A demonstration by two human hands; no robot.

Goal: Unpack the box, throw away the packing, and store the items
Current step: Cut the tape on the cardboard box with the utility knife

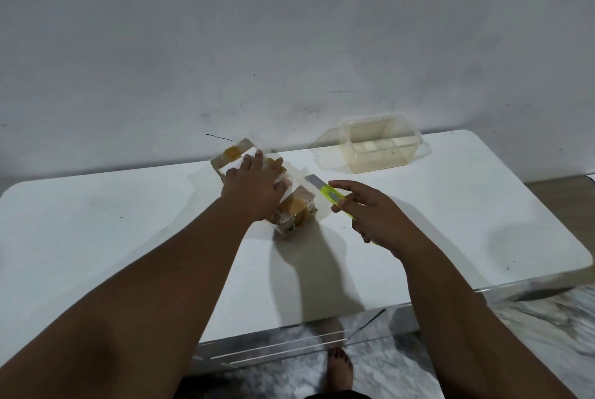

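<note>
A small cardboard box [294, 207], wrapped in clear and brown tape with a white label, lies on the white table [128, 221] near its far edge. My left hand [254, 189] lies flat on top of the box with fingers spread, pressing it down. My right hand [370, 212] grips a neon-yellow box cutter [331, 196]. Its bare blade points up-left and hovers just right of the box.
A clear plastic container [380, 147] stands open at the back right of the table, its lid [325, 154] lying beside it on the left. A grey wall rises directly behind the table. Below the front edge I see a patterned floor and a bare foot [339, 369].
</note>
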